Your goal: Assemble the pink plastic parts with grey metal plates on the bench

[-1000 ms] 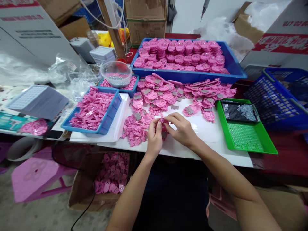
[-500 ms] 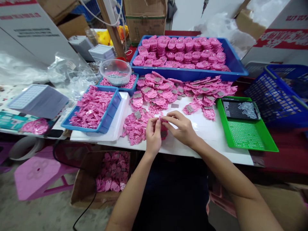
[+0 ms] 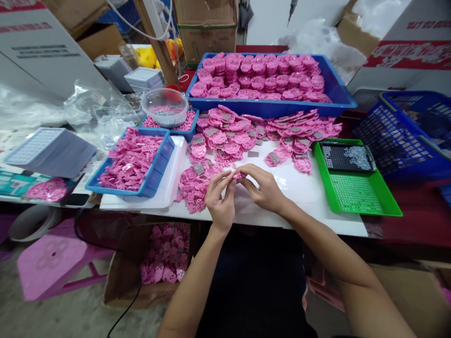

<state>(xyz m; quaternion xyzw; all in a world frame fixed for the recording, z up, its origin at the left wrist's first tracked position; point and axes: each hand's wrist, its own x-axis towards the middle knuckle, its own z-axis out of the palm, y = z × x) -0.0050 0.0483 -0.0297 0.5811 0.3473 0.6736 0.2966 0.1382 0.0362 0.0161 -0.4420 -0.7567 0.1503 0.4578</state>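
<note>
Between my two hands, just over the front of the table, is a small pink plastic part (image 3: 239, 175). My left hand (image 3: 221, 197) pinches it from the left, thumb and fingers together. From the right, the fingertips of my right hand (image 3: 262, 188) close on the same part. My fingers cover most of it, so its full shape is hidden. Left of my left hand lies a heap of small pink parts (image 3: 193, 188). Beyond my hands is a pile of larger pink pieces (image 3: 225, 134), several with grey metal plates. One loose grey plate (image 3: 252, 154) lies on the white surface.
A blue tray (image 3: 266, 107) of stacked pink pieces stands at the back. To the left are a blue bin (image 3: 151, 185) of pink parts and a clear bowl (image 3: 165, 101) of small metal bits. A green tray (image 3: 387, 202) and a blue basket (image 3: 387, 141) stand right.
Both hands still hold the pink part, which now shows more between the fingertips. My left hand has turned and its fingers are spread more to the left. The whole view has shifted slightly.
</note>
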